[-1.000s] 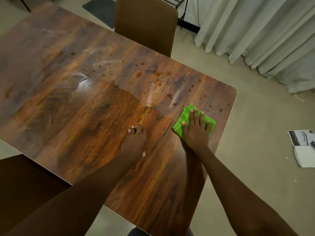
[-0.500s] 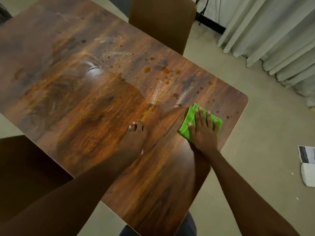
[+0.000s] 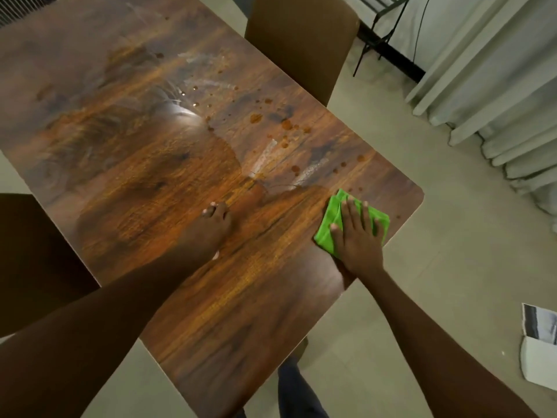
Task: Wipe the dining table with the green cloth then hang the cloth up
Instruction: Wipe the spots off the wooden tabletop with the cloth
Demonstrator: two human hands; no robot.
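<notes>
The folded green cloth lies near the right edge of the wooden dining table. My right hand presses flat on it with straight fingers. My left hand rests on the bare tabletop about a hand's width left of the cloth, fingers bent at the tips. Brown drops and pale smears dot the table beyond both hands.
A brown chair stands at the table's far side and another dark chair at the near left. Grey curtains hang at the right. Papers lie on the floor at the right edge. A black metal stand is by the curtain.
My right hand has slid the cloth a little toward the table's right edge. My left hand has stayed put on the tabletop. The view has shifted.
</notes>
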